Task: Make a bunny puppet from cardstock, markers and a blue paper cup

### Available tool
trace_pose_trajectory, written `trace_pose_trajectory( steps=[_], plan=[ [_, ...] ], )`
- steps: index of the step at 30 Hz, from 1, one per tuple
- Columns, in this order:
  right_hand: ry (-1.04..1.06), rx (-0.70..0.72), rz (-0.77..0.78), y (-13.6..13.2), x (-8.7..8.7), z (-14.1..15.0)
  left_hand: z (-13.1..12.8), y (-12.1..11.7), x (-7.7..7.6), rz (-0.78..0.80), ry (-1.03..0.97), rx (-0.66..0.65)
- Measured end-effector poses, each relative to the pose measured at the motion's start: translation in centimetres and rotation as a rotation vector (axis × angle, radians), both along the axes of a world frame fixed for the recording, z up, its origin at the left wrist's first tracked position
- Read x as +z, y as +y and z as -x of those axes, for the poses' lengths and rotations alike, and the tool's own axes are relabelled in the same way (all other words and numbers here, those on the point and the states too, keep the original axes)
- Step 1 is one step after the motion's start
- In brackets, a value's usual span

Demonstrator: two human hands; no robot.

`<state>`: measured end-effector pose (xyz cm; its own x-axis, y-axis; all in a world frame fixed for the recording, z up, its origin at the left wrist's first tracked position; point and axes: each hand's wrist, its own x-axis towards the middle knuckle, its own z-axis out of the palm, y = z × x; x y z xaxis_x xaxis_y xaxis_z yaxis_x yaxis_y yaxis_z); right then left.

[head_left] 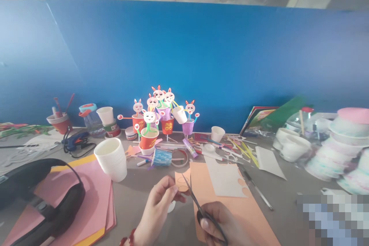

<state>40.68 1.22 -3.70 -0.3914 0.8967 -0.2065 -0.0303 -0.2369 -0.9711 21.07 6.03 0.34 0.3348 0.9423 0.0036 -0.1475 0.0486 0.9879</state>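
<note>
- At far left, a black headset-like object (72, 203) lies over pink paper sheets (99, 188); with those well apart from your fingers, leave them alone.
- The stack of white paper cups (111, 159) stands near your left hand, so mind that wrist when you swing the paper round.
- Your left hand (164, 194) pinches a small orange paper piece (179, 185) between thumb and fingers, raised in front of you; curved outlines show on it. Grip it at the margin, outside the curve, and turn the paper into the blades.
- Below that hand lies a small white disc (171, 207), partly hidden.
- The black-handled scissors (196, 198) have their blades parted at the piece's right side; how deep they bite, you cannot tell from here. Short snips near the pivot should give a smoother curve than snips with the tips, and your left fingertips should sit clear of the points.
- Your right hand (215, 219) is closed around the scissor handles, above the large orange sheet (245, 215); lift the blades enough not to nick it.
</note>
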Motion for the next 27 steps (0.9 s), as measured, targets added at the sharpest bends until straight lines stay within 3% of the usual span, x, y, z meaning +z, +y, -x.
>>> trace_pose_trajectory(
  steps=[17,27],
  plan=[
    [-0.042,-0.001,-0.018,0.06,-0.04,-0.04,0.03,-0.05,0.19,0.008,-0.038,-0.023],
    [-0.049,-0.009,-0.004,-0.06,0.79,0.03,0.17,0.05,-0.37,0.009,-0.042,-0.042]
  ],
)
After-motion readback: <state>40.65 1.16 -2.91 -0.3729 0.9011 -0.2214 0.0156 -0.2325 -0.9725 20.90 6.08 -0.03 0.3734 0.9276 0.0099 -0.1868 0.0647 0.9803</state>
